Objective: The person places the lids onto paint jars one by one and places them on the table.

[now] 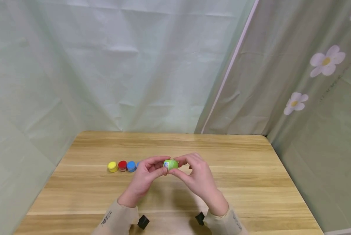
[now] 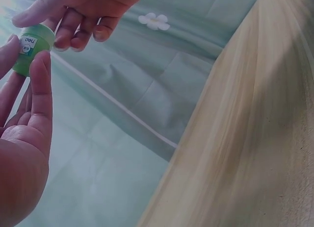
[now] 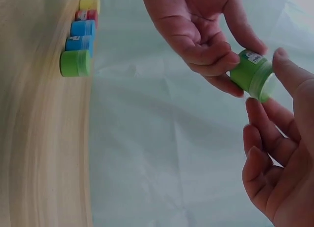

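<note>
Both hands hold a small green jar (image 1: pixel 171 165) above the table, with its printed label visible. My left hand (image 1: pixel 143 179) grips the labelled part between thumb and fingers. At the other end, my right hand (image 1: pixel 201 179) pinches around the pale translucent rim, plainest in the right wrist view. The jar is tilted onto its side there. On the table, partly behind the left hand, stands a row of similar jars: yellow (image 1: pixel 112 167), red (image 1: pixel 122 165), blue (image 1: pixel 131 166), and another blue. A second green jar (image 3: pixel 75 63) ends the row, hidden in the head view.
The wooden table (image 1: pixel 240 163) runs back to a pale curtain (image 1: pixel 152 71), with more curtain hanging along both sides. White flowers (image 1: pixel 327 61) are printed on the right one. A black block (image 1: pixel 143 222) sits by the left sleeve, another (image 1: pixel 200 218) by the right.
</note>
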Motion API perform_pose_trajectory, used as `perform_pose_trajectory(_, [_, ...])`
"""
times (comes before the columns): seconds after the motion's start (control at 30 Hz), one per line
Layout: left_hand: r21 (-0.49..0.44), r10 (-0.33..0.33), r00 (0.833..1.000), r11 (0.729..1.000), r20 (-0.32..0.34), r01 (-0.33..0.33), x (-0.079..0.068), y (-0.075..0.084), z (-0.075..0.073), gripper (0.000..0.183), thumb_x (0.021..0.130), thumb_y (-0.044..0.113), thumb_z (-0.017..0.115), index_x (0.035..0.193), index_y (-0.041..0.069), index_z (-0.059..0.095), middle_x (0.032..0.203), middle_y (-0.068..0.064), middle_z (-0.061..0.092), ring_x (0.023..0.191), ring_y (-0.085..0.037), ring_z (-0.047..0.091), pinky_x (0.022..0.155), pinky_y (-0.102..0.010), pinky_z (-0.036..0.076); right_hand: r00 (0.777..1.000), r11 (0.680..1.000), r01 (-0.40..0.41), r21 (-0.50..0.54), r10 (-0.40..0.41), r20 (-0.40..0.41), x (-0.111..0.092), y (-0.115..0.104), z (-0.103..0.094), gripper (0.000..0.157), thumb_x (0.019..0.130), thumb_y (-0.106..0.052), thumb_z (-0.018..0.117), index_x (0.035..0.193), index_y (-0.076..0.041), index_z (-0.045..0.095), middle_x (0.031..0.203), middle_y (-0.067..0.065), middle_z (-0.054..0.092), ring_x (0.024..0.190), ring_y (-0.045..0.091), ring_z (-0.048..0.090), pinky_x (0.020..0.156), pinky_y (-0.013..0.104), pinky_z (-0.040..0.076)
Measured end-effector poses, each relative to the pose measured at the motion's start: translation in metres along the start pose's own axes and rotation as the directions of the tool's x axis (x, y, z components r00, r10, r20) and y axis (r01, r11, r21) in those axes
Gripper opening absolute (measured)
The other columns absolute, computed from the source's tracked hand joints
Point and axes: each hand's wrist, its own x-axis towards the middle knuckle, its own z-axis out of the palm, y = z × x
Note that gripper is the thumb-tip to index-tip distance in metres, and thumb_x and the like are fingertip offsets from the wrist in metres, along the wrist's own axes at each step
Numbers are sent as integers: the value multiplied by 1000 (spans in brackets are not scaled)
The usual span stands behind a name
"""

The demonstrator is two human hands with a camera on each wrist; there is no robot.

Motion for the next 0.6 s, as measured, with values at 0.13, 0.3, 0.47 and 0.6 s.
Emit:
perform_pose_trajectory(0.13, [9,-10,1000,1000,-5,10,-1,-2,0,39,100,1,73,134,-15,61,111,-3,76,95,-13,70,85,-28,61,998,998,-57,-24,57,-5,-1,-1,3,25,83,-32,94,95,-21,75,88,-15,71,84,11,62,65,31,51])
perform_pose_trajectory(0.3, [32,-4,1000,999,-15,4,0,-5,2,42,100,3,74,134,-16,60,107,-2,76,94,-12,71,85,-29,62,993,992,-118,-41,117,-7,-1,-3,4,22,87,-33,91,90,-21,72,83,-15,67,78,6,56,62,26,48])
perform_pose_trajectory(0.47, [44,53,998,998,-22,-52,1,-6,6,41,98,0,76,132,-18,61,106,-1,77,95,-13,72,83,-29,62,985,985,-173,-22,173,5,-1,-3,5,20,92,-31,87,88,-23,69,81,-17,65,75,5,54,61,25,47])
perform_pose_trajectory(0.6, [38,95,995,995,-29,-94,2,-7,9,41,95,1,79,129,-17,64,105,-2,78,94,-13,74,83,-29,63,981,981,-192,-5,192,1,-1,-2,5,21,93,-31,87,86,-23,68,79,-16,63,73,6,54,61,25,46])
